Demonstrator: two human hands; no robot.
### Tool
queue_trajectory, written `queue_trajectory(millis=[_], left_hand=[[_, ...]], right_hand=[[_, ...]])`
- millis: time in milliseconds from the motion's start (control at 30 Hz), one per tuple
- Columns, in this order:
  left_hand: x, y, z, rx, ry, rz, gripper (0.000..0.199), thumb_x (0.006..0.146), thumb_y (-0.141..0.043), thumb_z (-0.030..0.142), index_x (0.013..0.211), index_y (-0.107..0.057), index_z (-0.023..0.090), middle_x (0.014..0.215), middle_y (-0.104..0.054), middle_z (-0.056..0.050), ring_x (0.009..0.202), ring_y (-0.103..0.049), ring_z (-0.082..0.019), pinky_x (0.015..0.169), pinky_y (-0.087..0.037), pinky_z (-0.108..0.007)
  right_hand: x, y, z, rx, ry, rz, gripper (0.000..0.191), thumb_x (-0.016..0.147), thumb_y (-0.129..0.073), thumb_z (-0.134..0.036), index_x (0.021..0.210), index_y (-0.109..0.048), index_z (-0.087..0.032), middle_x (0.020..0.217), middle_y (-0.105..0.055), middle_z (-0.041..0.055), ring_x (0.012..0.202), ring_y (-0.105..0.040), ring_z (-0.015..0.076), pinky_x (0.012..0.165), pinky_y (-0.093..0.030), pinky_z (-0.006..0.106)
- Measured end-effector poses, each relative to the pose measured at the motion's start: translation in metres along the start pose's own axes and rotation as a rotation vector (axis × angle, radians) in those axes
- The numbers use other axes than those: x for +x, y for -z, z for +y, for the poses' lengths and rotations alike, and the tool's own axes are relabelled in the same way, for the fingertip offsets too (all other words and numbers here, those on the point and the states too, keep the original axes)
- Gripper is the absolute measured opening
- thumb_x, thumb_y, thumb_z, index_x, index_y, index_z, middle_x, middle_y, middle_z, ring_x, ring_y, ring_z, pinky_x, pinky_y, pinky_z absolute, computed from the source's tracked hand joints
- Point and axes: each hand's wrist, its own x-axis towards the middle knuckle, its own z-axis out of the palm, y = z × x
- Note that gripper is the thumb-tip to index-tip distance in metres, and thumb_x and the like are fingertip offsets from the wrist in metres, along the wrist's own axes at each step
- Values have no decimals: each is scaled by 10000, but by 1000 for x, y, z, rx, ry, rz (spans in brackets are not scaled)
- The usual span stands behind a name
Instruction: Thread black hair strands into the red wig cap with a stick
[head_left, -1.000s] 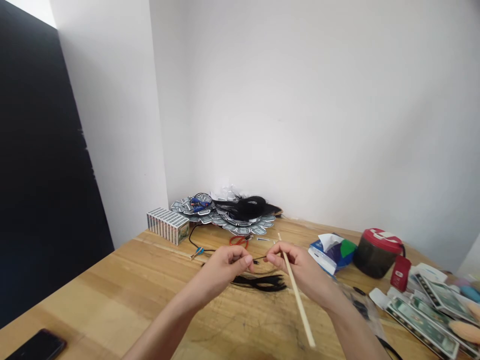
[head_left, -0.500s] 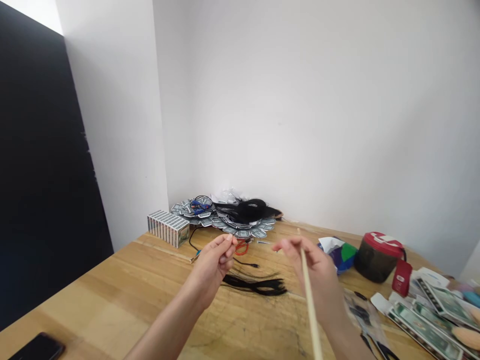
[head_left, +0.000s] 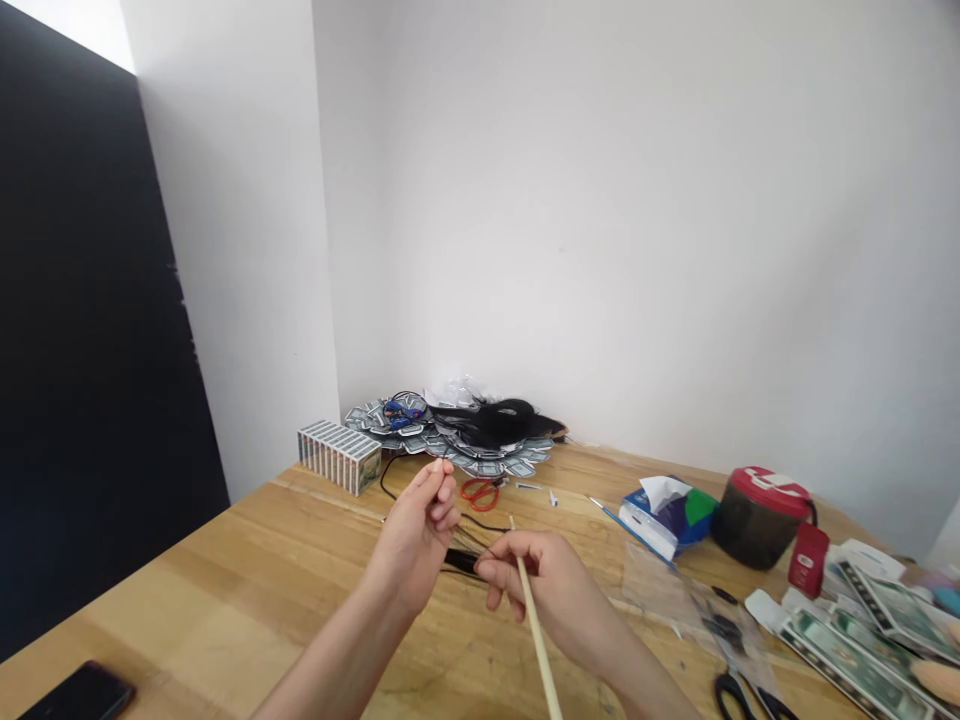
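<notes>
My left hand [head_left: 424, 525] is raised over the table with thumb and forefinger pinched together. Whatever lies between those fingertips is too small to make out. My right hand [head_left: 536, 580] grips a thin pale wooden stick [head_left: 538, 645], which slants from its fingers toward the bottom of the view. A bundle of long black hair-like strands [head_left: 461, 560] lies on the table behind both hands, largely hidden by them. The right fingertips are at the bundle's right side; I cannot tell whether they touch the strands.
Printed fan-shaped cards [head_left: 495, 465] carry a black coil at the back. Left stand small boxes [head_left: 337, 455]; a phone [head_left: 79, 692] lies at front left. Rightward are a paintbrush [head_left: 611, 512], tissue pack [head_left: 649, 525], red-lidded container [head_left: 757, 520], scissors [head_left: 735, 690] and several printed boxes [head_left: 847, 640].
My right hand has moved left and down with the stick, toward the black strands and my left hand. The left hand has shifted slightly left and up, still pinched.
</notes>
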Motion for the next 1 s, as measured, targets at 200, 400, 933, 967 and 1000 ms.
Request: queue_trajectory(millis=[200, 400, 933, 967, 1000], left_hand=[[10, 7, 22, -70, -62, 88, 282, 1038, -446, 96, 793, -583, 112, 577, -419, 86, 403, -379, -43, 385, -363, -133], [20, 18, 43, -91, -130, 159, 230, 1013, -534, 123, 789, -590, 118, 557, -417, 99, 424, -453, -56, 424, -443, -155], [27, 30, 53, 295, -376, 194, 197, 884, -744, 236, 747, -658, 124, 690, -640, 22, 669, -616, -121, 637, -507, -223], [25, 27, 47, 338, -354, 158, 225, 820, -812, 281, 735, -673, 126, 747, -685, -4, 752, -637, -137, 689, -505, -223], [23, 25, 40, 374, -327, 116, 278, 738, -875, 335, 725, -686, 132, 799, -718, -26, 836, -647, -151, 743, -496, -215]], right_hand=[[0, 14, 0, 11, -17, 31, 330, 885, -642, -453, 758, -697, -153, 675, -705, 12, 439, -441, 99, 442, -313, 227], [-4, 31, -6, -3, -33, 104, 400, 898, -616, -534, 816, -696, -151, 731, -727, 19, 397, -429, 79, 439, -324, 230], [-15, 65, -5, -246, -30, 331, 203, 850, -697, -360, 764, -753, -186, 595, -652, -15, 439, -449, 119, 493, -349, 270], [-16, 62, -9, -202, -14, 306, 219, 832, -694, -383, 757, -767, -190, 615, -672, 0, 436, -446, 120, 484, -340, 273], [-18, 58, -13, -152, 0, 277, 245, 824, -688, -410, 753, -776, -193, 624, -681, 11, 435, -442, 119, 474, -333, 272]])
